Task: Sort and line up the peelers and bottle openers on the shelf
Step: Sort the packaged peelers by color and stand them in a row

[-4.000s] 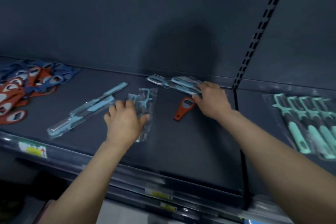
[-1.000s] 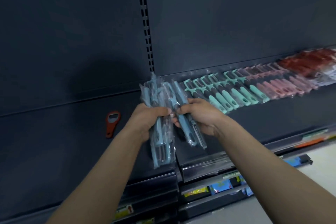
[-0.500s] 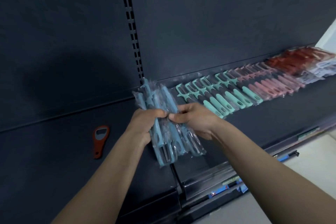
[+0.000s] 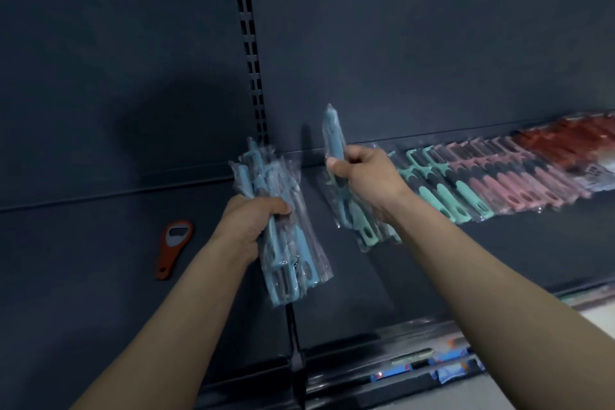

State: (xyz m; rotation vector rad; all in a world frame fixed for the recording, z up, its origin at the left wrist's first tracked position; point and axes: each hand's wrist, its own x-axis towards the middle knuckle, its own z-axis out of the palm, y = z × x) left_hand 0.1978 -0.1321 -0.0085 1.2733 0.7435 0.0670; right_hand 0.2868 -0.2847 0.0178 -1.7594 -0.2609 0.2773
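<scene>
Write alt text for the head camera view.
A person's left hand grips a bundle of bagged blue peelers while the right hand holds a single blue peeler above a shelf. A row of teal, pink and red peelers lies right; an orange bottle opener lies left.

A single wide-angle camera on the person's head faces forward and somewhat down at the dark grey metal shelf and its flat dark back panel. It stands near: both bare forearms enter from the lower edge, and the left hand and the right hand reach the middle of the frame. The view is tilted, so the shelf rises to the right.
</scene>
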